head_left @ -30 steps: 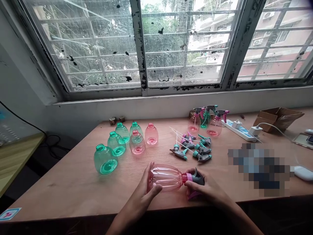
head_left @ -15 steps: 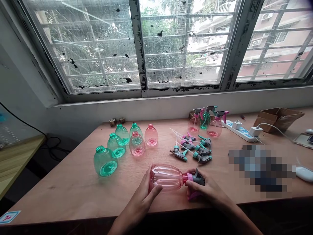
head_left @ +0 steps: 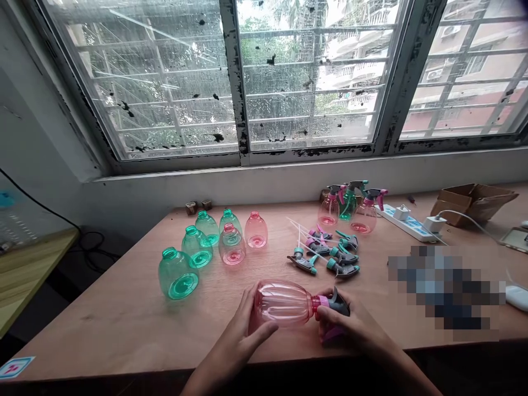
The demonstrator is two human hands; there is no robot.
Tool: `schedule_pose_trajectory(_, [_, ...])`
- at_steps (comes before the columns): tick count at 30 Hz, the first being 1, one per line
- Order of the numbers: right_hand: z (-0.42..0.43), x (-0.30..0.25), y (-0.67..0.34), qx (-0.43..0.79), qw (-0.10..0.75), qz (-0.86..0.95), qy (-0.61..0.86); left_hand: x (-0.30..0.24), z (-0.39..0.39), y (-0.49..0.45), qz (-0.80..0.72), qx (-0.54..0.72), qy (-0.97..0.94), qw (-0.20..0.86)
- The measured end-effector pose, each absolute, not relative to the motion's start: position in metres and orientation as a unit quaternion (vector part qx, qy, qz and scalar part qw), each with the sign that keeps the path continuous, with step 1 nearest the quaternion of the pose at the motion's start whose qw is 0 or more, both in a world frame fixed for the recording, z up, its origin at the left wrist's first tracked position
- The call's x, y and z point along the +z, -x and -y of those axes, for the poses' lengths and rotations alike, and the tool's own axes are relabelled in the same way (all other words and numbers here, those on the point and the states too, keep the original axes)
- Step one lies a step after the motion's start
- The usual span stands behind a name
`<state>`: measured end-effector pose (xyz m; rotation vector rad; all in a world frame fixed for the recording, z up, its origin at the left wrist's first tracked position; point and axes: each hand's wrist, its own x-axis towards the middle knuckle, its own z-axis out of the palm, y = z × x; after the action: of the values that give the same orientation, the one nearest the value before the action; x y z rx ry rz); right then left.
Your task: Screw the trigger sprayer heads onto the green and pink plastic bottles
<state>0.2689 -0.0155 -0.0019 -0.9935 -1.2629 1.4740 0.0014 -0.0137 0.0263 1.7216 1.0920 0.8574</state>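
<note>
A clear pink spray bottle (head_left: 284,302) lies sideways between my hands near the table's front edge. My left hand (head_left: 247,324) is wrapped around its base, thumb along the near side. At the neck, my right hand (head_left: 340,316) grips the pink collar of the grey-and-pink trigger sprayer (head_left: 339,302), which sits on the bottle's mouth. Beyond them lies a pile of loose trigger sprayers (head_left: 344,268) with thin white tubes. To the left stand several open green bottles (head_left: 178,273) and two open pink bottles (head_left: 232,245).
Three bottles with sprayers fitted, one a pink bottle (head_left: 363,215), stand at the back right. Beside them are a white power strip (head_left: 406,223) and an open cardboard box (head_left: 470,203). A blurred patch (head_left: 445,289) covers something at the right. The window (head_left: 309,82) rises behind the table.
My hands and the pink spray bottle sit slightly lower and further right in view. Both hands keep their hold; the other bottles and sprayers stay as they were.
</note>
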Motion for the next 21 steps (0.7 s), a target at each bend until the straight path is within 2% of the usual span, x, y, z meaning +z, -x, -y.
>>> schedule_pose_trajectory(8, [0.016,-0.005,-0.268,0.596,0.465,0.515,0.405,0.018,0.012,0.003,-0.418,0.364,-0.665,0.501])
schedule_pose_trajectory(21, [0.013,-0.008,-0.269,0.601,0.49,0.486,0.403,0.019,0.014,0.004,-0.413,0.309,-0.72,0.464])
